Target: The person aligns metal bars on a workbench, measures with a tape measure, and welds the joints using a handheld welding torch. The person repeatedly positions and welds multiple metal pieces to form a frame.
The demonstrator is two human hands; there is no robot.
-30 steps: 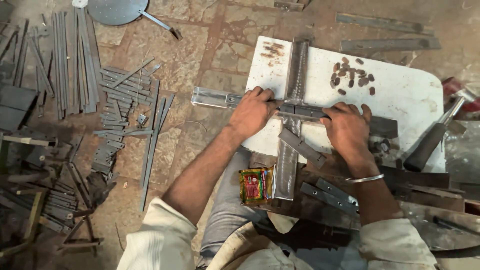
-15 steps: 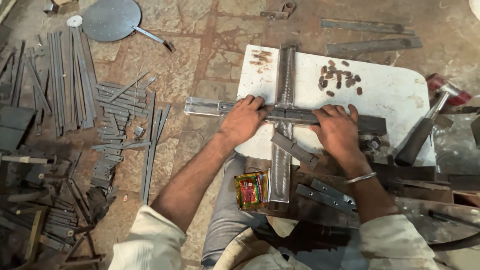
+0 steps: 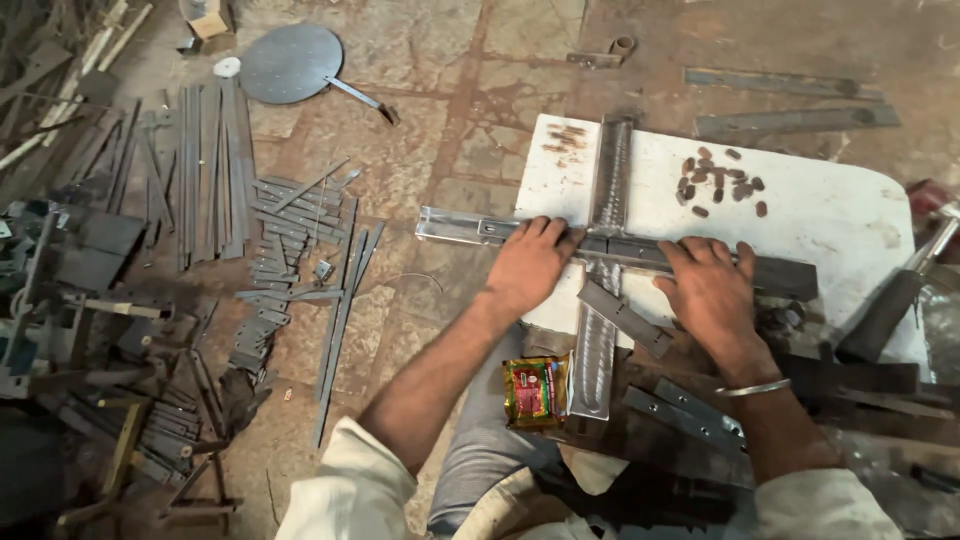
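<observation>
Red snack packet (image 3: 535,390) on lap, nearest. Left hand (image 3: 530,262) and right hand (image 3: 708,285) flat, fingers spread, pressing a horizontal metal channel (image 3: 470,230) crossing an upright channel (image 3: 605,200) on white tabletop (image 3: 830,220). Beyond: small brown pieces (image 3: 722,182). Far left floor: metal strips (image 3: 270,260).

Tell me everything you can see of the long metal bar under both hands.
The bar is a long, flat strip of grey, shiny metal lying level, left to right. Its left end juts past the white board over the floor; its right end rests on the board. It crosses over an upright channel piece like a cross. The left hand presses flat on it left of the crossing, the right hand right of it.
</observation>
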